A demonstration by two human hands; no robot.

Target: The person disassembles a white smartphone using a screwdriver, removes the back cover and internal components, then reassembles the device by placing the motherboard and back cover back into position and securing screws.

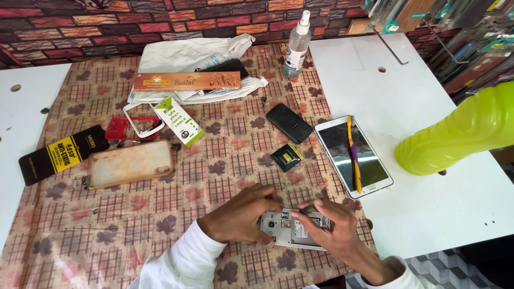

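An opened grey phone (pixel 293 230) with its back cover off lies on the patterned cloth (pixel 160 225) near the front edge. My left hand (pixel 243 213) grips its left end. My right hand (pixel 331 227) holds its right end, with the fingertips pressed on the exposed inner part at the top. A small black battery (pixel 287 157) lies on the cloth just beyond my hands. Further back rests a black phone back cover (pixel 289 122).
A white tablet (pixel 369 171) with a purple-yellow toothbrush (pixel 353 152) on it lies right. A green plastic bottle (pixel 460 134) juts in at right. A spray bottle (pixel 296 45), long orange box (pixel 187 81), white bag, phone cases (pixel 131 163) and small packets lie behind and left.
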